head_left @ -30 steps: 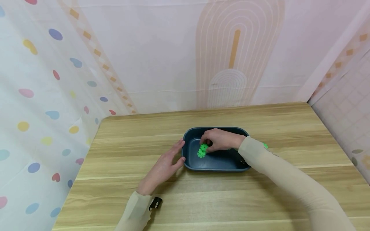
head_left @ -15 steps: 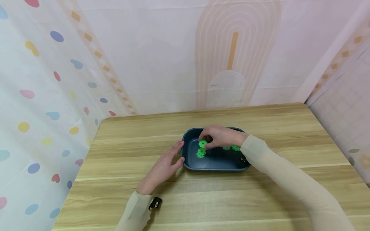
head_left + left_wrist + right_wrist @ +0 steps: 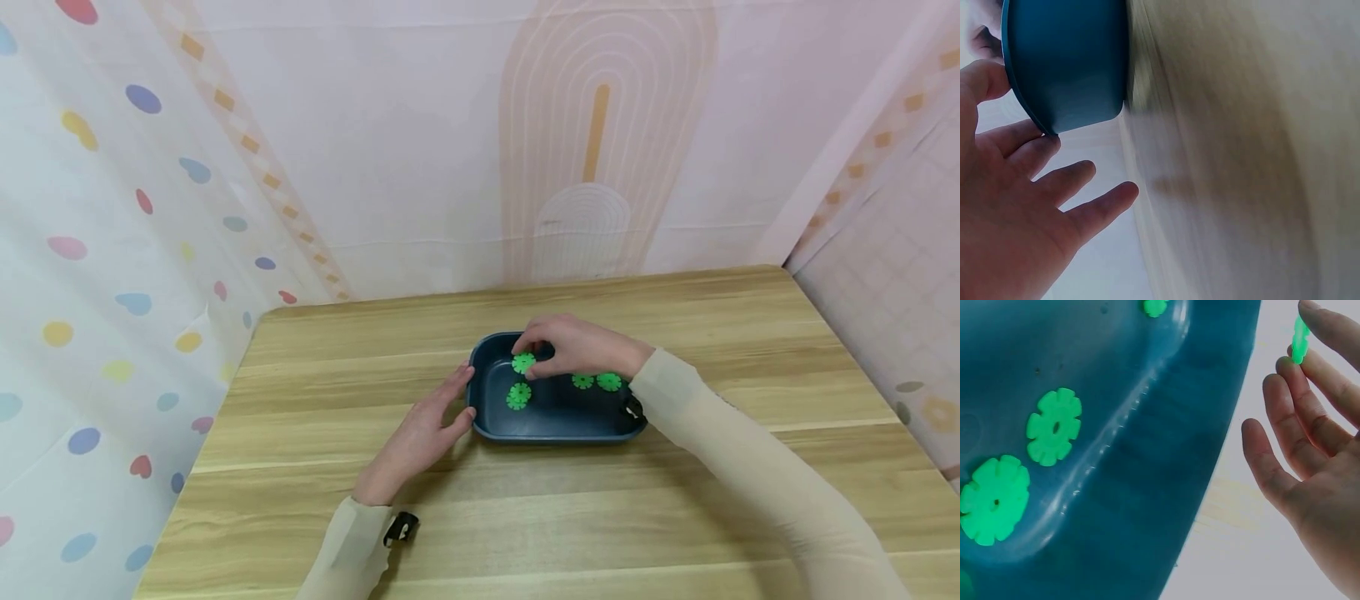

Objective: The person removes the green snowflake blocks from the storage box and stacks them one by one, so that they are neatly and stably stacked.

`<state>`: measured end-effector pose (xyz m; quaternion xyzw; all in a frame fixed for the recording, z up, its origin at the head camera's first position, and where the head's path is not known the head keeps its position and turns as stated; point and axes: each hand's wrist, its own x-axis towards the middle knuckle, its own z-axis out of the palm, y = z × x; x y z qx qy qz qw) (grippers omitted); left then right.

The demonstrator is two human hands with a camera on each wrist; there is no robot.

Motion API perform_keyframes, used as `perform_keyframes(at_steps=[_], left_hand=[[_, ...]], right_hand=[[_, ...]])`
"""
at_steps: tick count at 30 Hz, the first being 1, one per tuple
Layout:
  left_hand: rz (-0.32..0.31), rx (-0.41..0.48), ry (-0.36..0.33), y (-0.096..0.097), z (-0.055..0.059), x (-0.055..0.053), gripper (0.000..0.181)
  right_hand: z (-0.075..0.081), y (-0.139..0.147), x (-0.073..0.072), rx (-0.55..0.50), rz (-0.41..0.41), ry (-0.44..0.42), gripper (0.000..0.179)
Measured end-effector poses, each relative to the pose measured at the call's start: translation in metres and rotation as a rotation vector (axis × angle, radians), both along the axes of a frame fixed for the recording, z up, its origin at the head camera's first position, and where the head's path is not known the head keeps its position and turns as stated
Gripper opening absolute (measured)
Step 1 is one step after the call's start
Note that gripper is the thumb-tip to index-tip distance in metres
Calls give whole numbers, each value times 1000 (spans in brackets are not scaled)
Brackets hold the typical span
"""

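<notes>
A dark blue plastic basin (image 3: 558,438) stands on the wooden table, with several bright green notched plastic discs (image 3: 517,397) lying on its floor. Over the basin's left half, my right hand (image 3: 573,343) pinches one green notched disc (image 3: 523,363) between thumb and fingertips; the right wrist view shows this pinched disc (image 3: 1299,340) edge-on. Two more discs (image 3: 609,382) lie near the right end, below the right wrist. My left hand (image 3: 416,442) has its fingers extended, the fingertips and thumb against the basin's left rim. The left wrist view shows its outer fingers spread and holding nothing.
The light wooden table (image 3: 315,383) runs back to a printed curtain (image 3: 420,167) and has another spotted curtain (image 3: 112,333) along its left. Small black wrist devices sit at the left cuff (image 3: 360,525) and the right cuff (image 3: 660,383).
My right hand has lifted the pinched disc up and away from the discs beneath it, toward the basin's far side. Discs at the right end have come into view. The left hand stays at the rim.
</notes>
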<state>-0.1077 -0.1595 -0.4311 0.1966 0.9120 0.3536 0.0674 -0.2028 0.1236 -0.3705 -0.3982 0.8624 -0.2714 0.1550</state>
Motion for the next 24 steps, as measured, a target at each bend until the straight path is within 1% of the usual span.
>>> perform_keyframes(at_steps=[6, 10, 17, 24], left_hand=[[0, -1, 6, 0, 0, -1, 63], [0, 2, 12, 0, -1, -2, 63], [5, -4, 12, 0, -1, -3, 63], [8, -4, 24, 1, -2, -3, 63]], right_hand=[[7, 5, 3, -35, -32, 2, 39], [11, 10, 5, -54, -37, 11, 39], [15, 19, 9, -88, -52, 60, 38], [20, 28, 17, -125, -70, 89, 39]])
